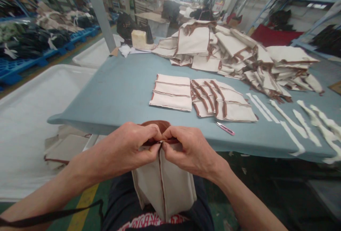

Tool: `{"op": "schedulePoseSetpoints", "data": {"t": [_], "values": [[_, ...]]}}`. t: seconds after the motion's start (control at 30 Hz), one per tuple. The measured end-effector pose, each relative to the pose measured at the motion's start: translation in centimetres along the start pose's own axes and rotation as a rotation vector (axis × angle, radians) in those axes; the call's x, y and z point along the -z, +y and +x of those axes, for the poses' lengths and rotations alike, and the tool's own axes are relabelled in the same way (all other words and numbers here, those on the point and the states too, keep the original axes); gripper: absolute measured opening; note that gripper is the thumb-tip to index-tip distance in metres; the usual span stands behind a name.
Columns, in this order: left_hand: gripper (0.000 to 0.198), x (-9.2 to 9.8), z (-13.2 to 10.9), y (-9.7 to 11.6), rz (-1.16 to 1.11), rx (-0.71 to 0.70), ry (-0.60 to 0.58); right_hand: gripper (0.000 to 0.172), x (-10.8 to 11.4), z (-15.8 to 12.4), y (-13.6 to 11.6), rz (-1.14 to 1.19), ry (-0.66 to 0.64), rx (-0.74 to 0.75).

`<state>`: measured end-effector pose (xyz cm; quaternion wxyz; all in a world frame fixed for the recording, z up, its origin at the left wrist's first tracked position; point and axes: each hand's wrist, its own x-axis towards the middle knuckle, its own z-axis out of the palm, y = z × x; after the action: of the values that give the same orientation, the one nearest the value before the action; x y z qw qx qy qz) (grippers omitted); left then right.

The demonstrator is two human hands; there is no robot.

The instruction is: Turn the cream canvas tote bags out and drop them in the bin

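Between my lap and the table edge hangs a cream fabric pouch with brown trim and a dark seam down its middle. My left hand pinches the brown top edge just left of that seam. On the other side, my right hand grips the same edge, thumbs almost meeting. A tiny shiny piece shows between the thumb tips, too small to name. Beyond my hands lie a flat cream panel and several overlapping cream panels. A pink-handled cutter or seam ripper rests near the front edge.
A large heap of cream pieces covers the back of the blue table. White strips lie at the right. Left of the table stands a white bin, with cream pieces low beside the table. A grey post rises behind.
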<state>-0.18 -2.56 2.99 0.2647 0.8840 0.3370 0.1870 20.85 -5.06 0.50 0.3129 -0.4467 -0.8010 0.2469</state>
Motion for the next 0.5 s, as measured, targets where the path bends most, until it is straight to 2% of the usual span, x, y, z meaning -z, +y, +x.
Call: {"op": "schedulePoseSetpoints", "data": {"t": [0.17, 0.5], "values": [[0.018, 0.5, 0.1, 0.0, 0.153, -0.083, 0.018, 0.01, 0.0, 0.4, -0.3, -0.029, 0.006, 0.035], [0.028, 0.0, -0.4, -0.4, 0.191, -0.272, 0.132, 0.008, -0.1, 0.7, -1.1, -0.064, 0.056, 0.023]]}}
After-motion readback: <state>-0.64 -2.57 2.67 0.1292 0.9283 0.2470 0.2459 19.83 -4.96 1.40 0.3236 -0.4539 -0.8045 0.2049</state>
